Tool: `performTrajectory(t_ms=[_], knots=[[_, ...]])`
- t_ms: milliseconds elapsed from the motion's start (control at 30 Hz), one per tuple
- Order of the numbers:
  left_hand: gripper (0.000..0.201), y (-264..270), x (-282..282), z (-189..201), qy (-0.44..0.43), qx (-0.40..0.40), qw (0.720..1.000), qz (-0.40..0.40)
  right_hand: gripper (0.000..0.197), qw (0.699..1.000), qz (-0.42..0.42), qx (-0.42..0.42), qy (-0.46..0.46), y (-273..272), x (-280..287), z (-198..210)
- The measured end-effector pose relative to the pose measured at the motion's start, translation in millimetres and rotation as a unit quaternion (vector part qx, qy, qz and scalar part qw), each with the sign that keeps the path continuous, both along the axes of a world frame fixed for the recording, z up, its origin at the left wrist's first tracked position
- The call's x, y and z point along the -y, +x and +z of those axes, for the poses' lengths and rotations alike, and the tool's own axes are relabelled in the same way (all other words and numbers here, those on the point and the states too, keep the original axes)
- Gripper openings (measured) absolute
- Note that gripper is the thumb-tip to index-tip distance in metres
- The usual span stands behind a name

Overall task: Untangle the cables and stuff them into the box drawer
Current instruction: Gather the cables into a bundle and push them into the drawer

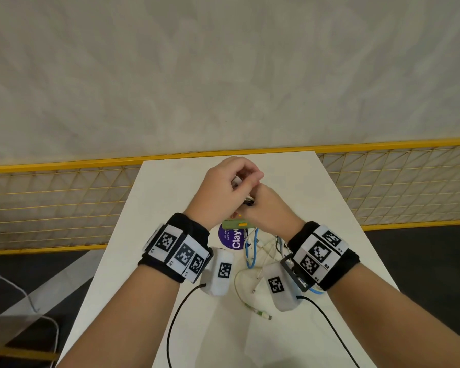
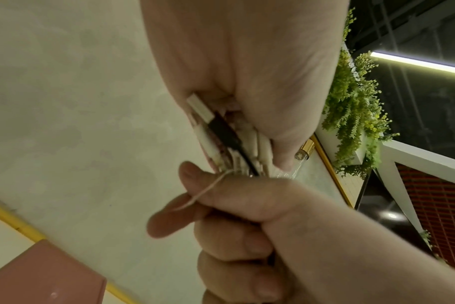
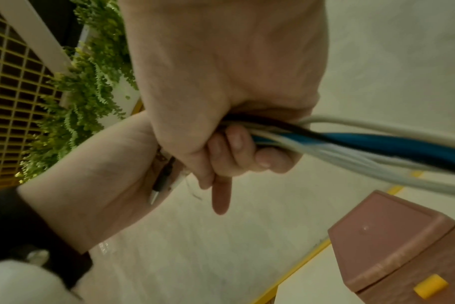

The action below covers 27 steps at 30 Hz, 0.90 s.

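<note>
cables: bunch of white, blue + black ones, gathered into one bundle held up over the table, loose ends trailing down onto the tabletop near the wrists
plug ends: white and black connector ends stick out together at the top of the bundle, inside the left hand's grip
left hand: fingers curled tight round the plug ends, so it's gripping the bundle at the top
right hand: fist wrapped round the same bundle just below, touching the left hand; one thin white strand crosses its thumb in the left wrist view
box drawer: pinkish-brown box w/ a yellow tab on its front, sits on the table below the hands. in the head view it's mostly hidden by them, only a greenish edge + yellow bit showing. can't tell if the drawer's open
table: white top, purple round sticker on it just under the box
bg: yellow mesh railing behind the table, hanging green plants off to the side
</note>
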<state>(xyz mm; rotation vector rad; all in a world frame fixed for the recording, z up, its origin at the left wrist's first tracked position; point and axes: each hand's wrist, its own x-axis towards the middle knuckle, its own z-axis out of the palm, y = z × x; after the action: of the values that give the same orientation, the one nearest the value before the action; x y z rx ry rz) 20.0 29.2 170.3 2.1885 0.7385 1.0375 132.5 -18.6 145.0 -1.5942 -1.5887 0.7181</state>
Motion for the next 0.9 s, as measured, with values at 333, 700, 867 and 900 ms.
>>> performTrajectory(t_ms=[333, 700, 867, 900], knots=[[0.039, 6.1, 3.8, -11.4, 0.078, 0.018, 0.997, 0.022, 0.03, 0.998, -0.013, -0.068, -0.002, -3.1, -4.7, -0.2], [0.026, 8.2, -2.4, -11.5, 0.09, -0.047, 0.995, 0.023, 0.041, 0.993, 0.05, -0.027, 0.106, 5.7, -17.1, 3.8], [0.03, 10.5, -6.3, -12.7, 0.139, 0.017, 0.985, 0.099, 0.017, 0.994, 0.059, -0.079, 0.047, 3.1, -8.1, 4.5], [0.032, 6.8, -7.7, -12.1, 0.125, 0.041, 0.985, 0.111, 0.011, 0.996, 0.06, -0.059, 0.013, 7.8, -4.5, 2.7]])
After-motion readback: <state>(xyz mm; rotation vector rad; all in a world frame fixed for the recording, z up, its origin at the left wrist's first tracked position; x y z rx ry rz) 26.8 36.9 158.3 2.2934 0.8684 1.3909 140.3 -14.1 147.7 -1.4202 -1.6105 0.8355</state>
